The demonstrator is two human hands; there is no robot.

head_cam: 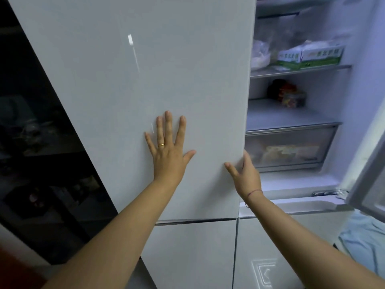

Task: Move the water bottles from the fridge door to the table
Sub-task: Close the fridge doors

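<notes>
Two bare hands on a glossy white fridge door, the compartment beside it standing open.

The left hand (166, 147) lies flat on the smooth left door (145, 80), fingers spread apart, a gold ring (161, 145) on one. At its 3 o'clock the right hand (245, 174) hooks that door's right edge, thumb in front, fingers hidden behind; a red string (254, 192) circles the wrist. At 2 o'clock, open shelves hold green-and-white cartons (310, 57), a small jar (293, 99) and a frosted drawer (289, 149) of pale contents. The right door (366, 184) swings outward at 4 o'clock. No water bottles are in view.
</notes>
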